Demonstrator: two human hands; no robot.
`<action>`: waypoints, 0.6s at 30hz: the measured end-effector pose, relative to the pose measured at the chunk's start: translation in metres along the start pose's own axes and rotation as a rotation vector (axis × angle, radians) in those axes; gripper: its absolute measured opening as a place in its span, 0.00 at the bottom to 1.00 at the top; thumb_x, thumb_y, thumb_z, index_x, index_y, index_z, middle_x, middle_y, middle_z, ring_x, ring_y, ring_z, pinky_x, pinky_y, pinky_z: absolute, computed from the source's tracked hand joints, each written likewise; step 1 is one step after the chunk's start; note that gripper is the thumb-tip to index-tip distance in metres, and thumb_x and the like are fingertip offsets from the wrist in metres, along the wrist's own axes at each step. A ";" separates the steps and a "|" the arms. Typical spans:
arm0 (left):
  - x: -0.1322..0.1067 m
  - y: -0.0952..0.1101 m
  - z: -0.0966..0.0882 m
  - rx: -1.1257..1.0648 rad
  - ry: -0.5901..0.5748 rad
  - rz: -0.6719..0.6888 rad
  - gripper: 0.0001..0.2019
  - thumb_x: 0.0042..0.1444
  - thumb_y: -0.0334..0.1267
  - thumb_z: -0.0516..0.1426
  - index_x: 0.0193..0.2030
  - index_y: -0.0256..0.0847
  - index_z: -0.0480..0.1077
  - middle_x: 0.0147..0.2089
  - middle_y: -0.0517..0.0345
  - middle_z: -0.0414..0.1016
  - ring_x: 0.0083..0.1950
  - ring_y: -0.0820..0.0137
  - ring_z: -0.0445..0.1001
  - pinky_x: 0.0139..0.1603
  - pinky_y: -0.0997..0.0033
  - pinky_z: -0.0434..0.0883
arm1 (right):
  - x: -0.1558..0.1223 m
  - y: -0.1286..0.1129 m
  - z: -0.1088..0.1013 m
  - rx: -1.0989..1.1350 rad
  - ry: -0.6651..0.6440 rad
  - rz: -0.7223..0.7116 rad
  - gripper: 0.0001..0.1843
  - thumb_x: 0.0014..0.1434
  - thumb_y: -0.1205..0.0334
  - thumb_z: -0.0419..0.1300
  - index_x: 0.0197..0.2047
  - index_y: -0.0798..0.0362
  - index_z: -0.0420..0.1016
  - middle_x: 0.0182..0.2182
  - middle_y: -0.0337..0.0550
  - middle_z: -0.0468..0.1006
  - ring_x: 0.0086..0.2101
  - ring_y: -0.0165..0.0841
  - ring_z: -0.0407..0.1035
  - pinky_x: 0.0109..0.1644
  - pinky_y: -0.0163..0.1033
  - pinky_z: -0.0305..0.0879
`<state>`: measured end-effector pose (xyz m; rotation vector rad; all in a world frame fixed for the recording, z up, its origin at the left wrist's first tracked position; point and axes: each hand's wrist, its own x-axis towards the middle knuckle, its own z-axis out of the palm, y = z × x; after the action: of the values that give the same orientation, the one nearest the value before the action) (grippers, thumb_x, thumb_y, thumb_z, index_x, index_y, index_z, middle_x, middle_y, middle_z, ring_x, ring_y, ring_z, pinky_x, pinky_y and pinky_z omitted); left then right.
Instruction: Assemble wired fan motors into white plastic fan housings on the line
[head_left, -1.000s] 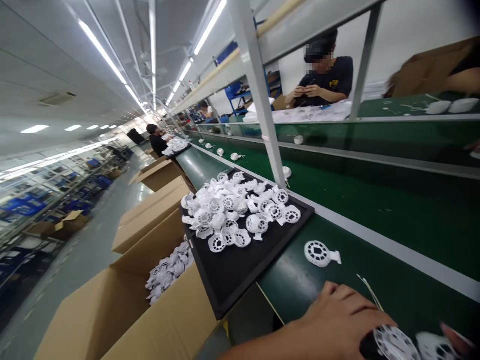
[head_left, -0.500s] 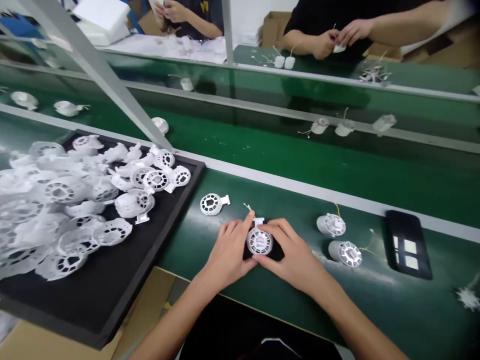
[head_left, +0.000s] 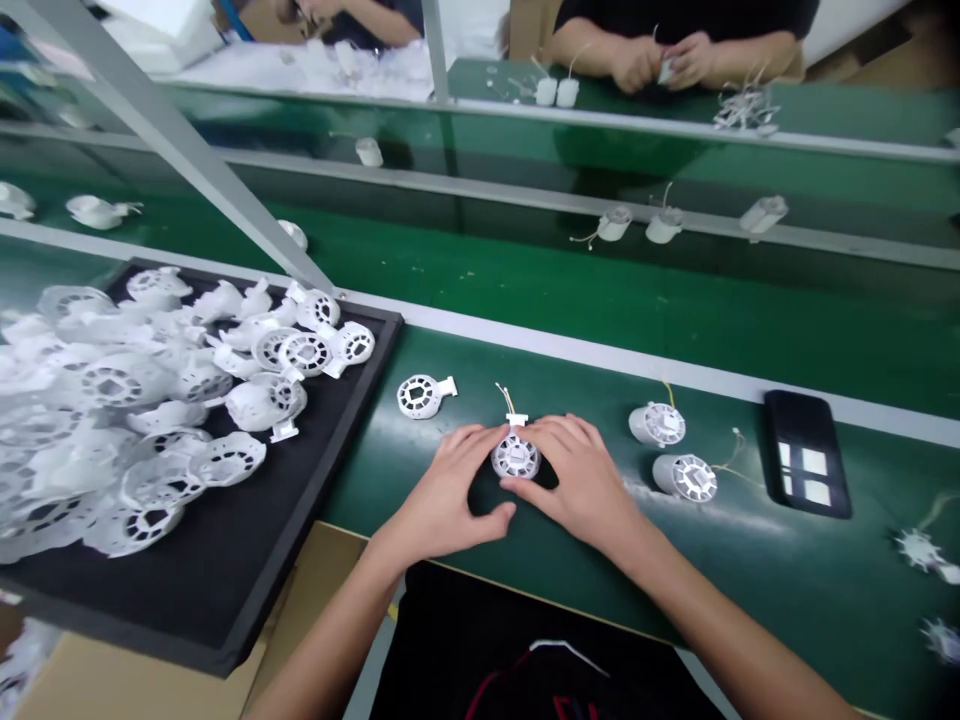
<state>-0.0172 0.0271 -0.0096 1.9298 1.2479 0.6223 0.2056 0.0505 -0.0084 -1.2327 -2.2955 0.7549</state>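
Observation:
A round white plastic housing (head_left: 515,457) with a slotted face and thin wires rising from its tab sits on the green conveyor belt (head_left: 840,580) in front of me. My left hand (head_left: 450,490) presses against its left side, and my right hand (head_left: 574,475) holds its right side. The two hands grip it between them, and their fingers hide part of its rim. Just left of my left hand lies a flat white slotted part (head_left: 421,396). To the right of my right hand stand two white cylindrical housings (head_left: 657,424) (head_left: 684,478) with wires.
A black tray (head_left: 247,590) heaped with white plastic parts lies to my left. A black phone (head_left: 806,455) lies face up on the belt at right. Beyond a second belt, a co-worker's hands (head_left: 660,62) work on a small white part. A metal frame post (head_left: 172,150) crosses the upper left.
My hands have spread slightly and the housing sits a little further up the view, its wires now showing clearly. The whole scene has shifted slightly upward and left.

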 end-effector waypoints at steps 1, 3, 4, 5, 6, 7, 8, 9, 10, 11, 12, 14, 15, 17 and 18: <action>-0.001 0.003 -0.004 -0.099 0.024 -0.058 0.30 0.63 0.40 0.63 0.71 0.47 0.64 0.66 0.50 0.71 0.67 0.53 0.67 0.70 0.48 0.65 | 0.000 -0.001 0.002 0.011 0.021 -0.014 0.25 0.66 0.52 0.69 0.62 0.45 0.70 0.55 0.44 0.79 0.58 0.46 0.69 0.70 0.62 0.52; 0.000 0.009 -0.010 -0.263 0.104 -0.166 0.19 0.70 0.45 0.58 0.65 0.46 0.71 0.62 0.51 0.76 0.62 0.57 0.75 0.65 0.53 0.71 | 0.004 -0.002 0.005 0.034 0.069 -0.055 0.25 0.67 0.50 0.68 0.63 0.45 0.69 0.56 0.45 0.78 0.57 0.45 0.70 0.67 0.58 0.58; 0.002 0.010 -0.013 -0.306 0.143 -0.194 0.18 0.71 0.47 0.57 0.63 0.45 0.72 0.60 0.50 0.78 0.59 0.58 0.78 0.62 0.55 0.74 | 0.009 -0.003 0.007 0.044 0.096 -0.074 0.25 0.68 0.49 0.67 0.63 0.45 0.68 0.57 0.45 0.77 0.57 0.44 0.69 0.67 0.55 0.60; 0.007 0.009 -0.017 -0.322 0.169 -0.201 0.20 0.71 0.49 0.57 0.64 0.43 0.72 0.58 0.49 0.80 0.57 0.58 0.79 0.60 0.56 0.76 | 0.015 -0.003 0.009 0.051 0.123 -0.088 0.26 0.69 0.48 0.65 0.65 0.46 0.66 0.60 0.46 0.76 0.58 0.44 0.68 0.66 0.53 0.62; 0.014 0.006 -0.023 -0.310 0.186 -0.193 0.22 0.71 0.50 0.57 0.65 0.41 0.71 0.58 0.48 0.80 0.57 0.57 0.80 0.58 0.57 0.78 | 0.023 -0.005 0.012 0.054 0.150 -0.094 0.27 0.71 0.48 0.62 0.68 0.47 0.63 0.62 0.47 0.73 0.60 0.43 0.66 0.66 0.51 0.63; 0.026 0.003 -0.032 -0.275 0.209 -0.180 0.24 0.70 0.51 0.57 0.66 0.39 0.70 0.58 0.46 0.81 0.57 0.56 0.80 0.58 0.57 0.78 | 0.032 -0.007 0.016 0.050 0.177 -0.090 0.30 0.73 0.48 0.60 0.71 0.49 0.59 0.66 0.50 0.70 0.63 0.43 0.63 0.67 0.51 0.63; 0.041 -0.003 -0.044 -0.221 0.247 -0.174 0.26 0.71 0.51 0.56 0.67 0.37 0.68 0.58 0.45 0.80 0.58 0.56 0.80 0.58 0.57 0.78 | 0.043 -0.012 0.021 0.038 0.201 -0.080 0.32 0.74 0.48 0.56 0.73 0.52 0.53 0.68 0.53 0.66 0.65 0.44 0.60 0.68 0.52 0.62; 0.060 -0.008 -0.058 -0.156 0.299 -0.176 0.27 0.71 0.50 0.56 0.69 0.36 0.65 0.59 0.43 0.79 0.59 0.55 0.79 0.60 0.56 0.77 | 0.054 -0.019 0.028 0.019 0.219 -0.068 0.35 0.76 0.49 0.54 0.75 0.57 0.48 0.71 0.58 0.61 0.67 0.45 0.57 0.68 0.54 0.61; 0.082 -0.014 -0.074 -0.078 0.356 -0.184 0.28 0.71 0.49 0.56 0.71 0.34 0.63 0.62 0.41 0.77 0.61 0.54 0.78 0.62 0.54 0.75 | 0.065 -0.027 0.035 -0.007 0.228 -0.059 0.36 0.76 0.50 0.52 0.76 0.61 0.45 0.72 0.63 0.58 0.68 0.48 0.54 0.68 0.57 0.61; 0.107 -0.018 -0.089 0.010 0.413 -0.195 0.29 0.71 0.47 0.56 0.72 0.33 0.60 0.64 0.39 0.75 0.64 0.52 0.75 0.65 0.52 0.72 | 0.076 -0.037 0.043 -0.038 0.222 -0.063 0.35 0.76 0.51 0.53 0.75 0.63 0.48 0.71 0.65 0.58 0.67 0.52 0.55 0.66 0.60 0.62; 0.132 -0.022 -0.104 0.104 0.463 -0.209 0.29 0.71 0.45 0.56 0.73 0.32 0.60 0.67 0.36 0.71 0.67 0.51 0.72 0.68 0.50 0.69 | 0.084 -0.046 0.051 -0.069 0.196 -0.087 0.34 0.74 0.51 0.56 0.74 0.61 0.53 0.70 0.65 0.62 0.65 0.53 0.59 0.62 0.60 0.65; 0.177 -0.026 -0.123 0.287 0.502 -0.225 0.27 0.71 0.42 0.57 0.71 0.32 0.61 0.69 0.35 0.67 0.70 0.48 0.67 0.72 0.43 0.63 | 0.090 -0.061 0.061 -0.125 0.129 -0.174 0.32 0.69 0.51 0.62 0.70 0.54 0.61 0.65 0.56 0.70 0.58 0.51 0.66 0.58 0.57 0.68; 0.194 -0.028 -0.126 0.372 0.483 -0.222 0.25 0.71 0.42 0.58 0.70 0.33 0.63 0.68 0.36 0.67 0.69 0.48 0.67 0.71 0.41 0.63 | 0.088 -0.064 0.063 -0.148 0.106 -0.202 0.31 0.68 0.51 0.64 0.69 0.51 0.64 0.63 0.52 0.73 0.56 0.50 0.68 0.56 0.56 0.69; 0.216 -0.031 -0.122 0.519 0.390 -0.191 0.22 0.70 0.44 0.60 0.66 0.37 0.67 0.65 0.42 0.70 0.65 0.51 0.71 0.68 0.40 0.66 | 0.070 -0.058 0.056 -0.182 0.081 -0.209 0.30 0.66 0.48 0.67 0.66 0.47 0.67 0.62 0.48 0.75 0.54 0.48 0.69 0.55 0.54 0.68; 0.222 -0.032 -0.116 0.582 0.335 -0.168 0.21 0.70 0.44 0.60 0.65 0.38 0.68 0.64 0.45 0.72 0.63 0.53 0.73 0.67 0.41 0.68 | 0.057 -0.050 0.050 -0.194 0.081 -0.184 0.30 0.65 0.46 0.68 0.65 0.47 0.67 0.62 0.48 0.75 0.54 0.49 0.68 0.55 0.55 0.68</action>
<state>-0.0288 0.2756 0.0361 2.2021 1.9505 0.5477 0.1160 0.0632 -0.0083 -1.0904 -2.4180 0.4188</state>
